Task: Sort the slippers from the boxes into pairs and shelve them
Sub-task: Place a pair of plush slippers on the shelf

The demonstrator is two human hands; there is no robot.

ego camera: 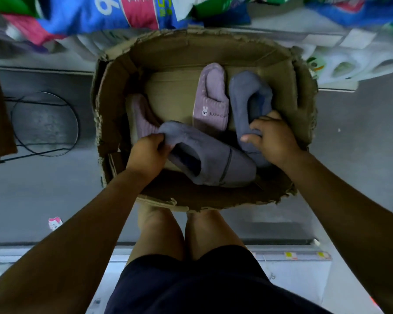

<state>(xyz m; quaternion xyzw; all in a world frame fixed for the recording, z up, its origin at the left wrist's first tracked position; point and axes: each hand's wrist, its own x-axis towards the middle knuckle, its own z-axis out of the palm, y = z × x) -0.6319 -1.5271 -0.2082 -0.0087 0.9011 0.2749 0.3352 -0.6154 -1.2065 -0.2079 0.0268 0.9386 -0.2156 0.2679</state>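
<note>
A torn cardboard box (114,105) stands on the floor in front of my feet. Inside lie two grey-blue slippers and two mauve ones. My left hand (149,152) grips the heel rim of the nearer grey slipper (216,164), which lies across the box's near side. My right hand (273,138) holds the second grey slipper (247,98) at its lower end, by the right wall. One mauve slipper (211,98) with a small rabbit print lies in the middle. The other mauve slipper (142,116) leans at the left wall, partly under my left hand.
Bright blue, pink and green packaged goods (114,12) hang or lie above the box's far side. A round black wire stand (44,124) sits on the grey floor to the left. A low white shelf edge with yellow price tags (304,256) runs behind my legs.
</note>
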